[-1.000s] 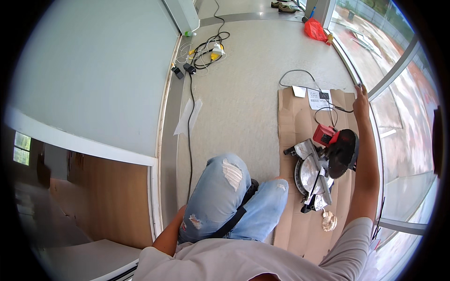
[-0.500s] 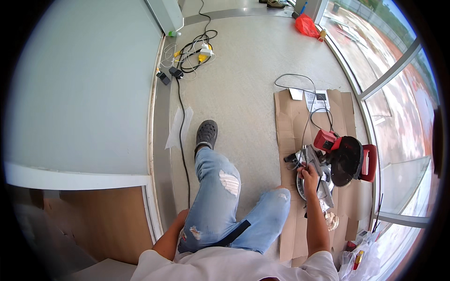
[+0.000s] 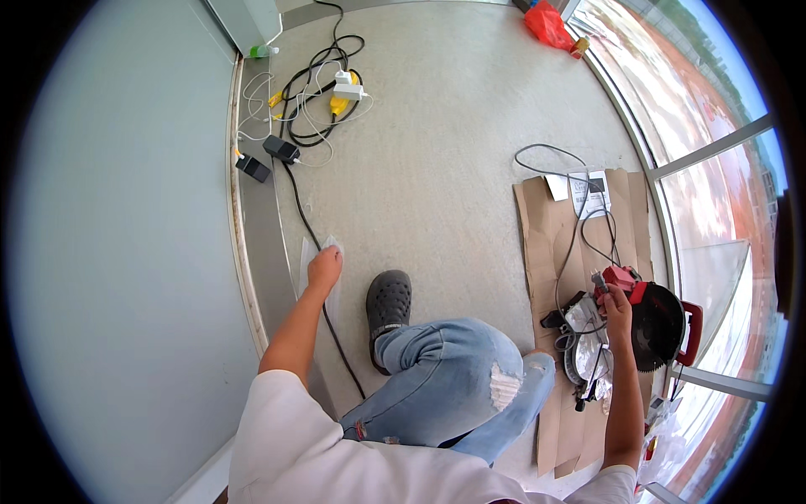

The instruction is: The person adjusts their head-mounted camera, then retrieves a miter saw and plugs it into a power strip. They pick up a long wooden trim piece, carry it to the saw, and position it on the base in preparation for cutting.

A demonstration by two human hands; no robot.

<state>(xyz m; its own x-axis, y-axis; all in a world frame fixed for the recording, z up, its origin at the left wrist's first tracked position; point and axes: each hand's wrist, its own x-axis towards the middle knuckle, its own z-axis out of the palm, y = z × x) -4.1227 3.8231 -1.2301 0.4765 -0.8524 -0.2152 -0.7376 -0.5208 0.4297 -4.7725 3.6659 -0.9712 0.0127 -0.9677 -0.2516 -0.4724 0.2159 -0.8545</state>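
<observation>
My right hand (image 3: 617, 309) is closed around a grey power plug (image 3: 599, 283), prongs pointing away from me. It is held up beside a red and black miter saw (image 3: 657, 326) with a toothed blade, which rests on cardboard. The saw's grey cord (image 3: 560, 277) loops over the cardboard. On the left, my left hand (image 3: 325, 267) is curled into a fist over a black extension cable (image 3: 300, 202) and a clear plastic sheet (image 3: 334, 294). What its fingers hold, if anything, is hidden.
Coiled cable with a yellow connector (image 3: 339, 107), a white adapter (image 3: 348, 91) and black power bricks (image 3: 281, 149) lies by the left wall. Flattened cardboard (image 3: 546, 244) runs along the glass on the right. A red plastic bag (image 3: 547, 25) sits at the far right.
My left arm has reached forward from beside my leg to the black cable. My right hand has risen forward from the saw's base with the plug. My legs have shifted right in view.
</observation>
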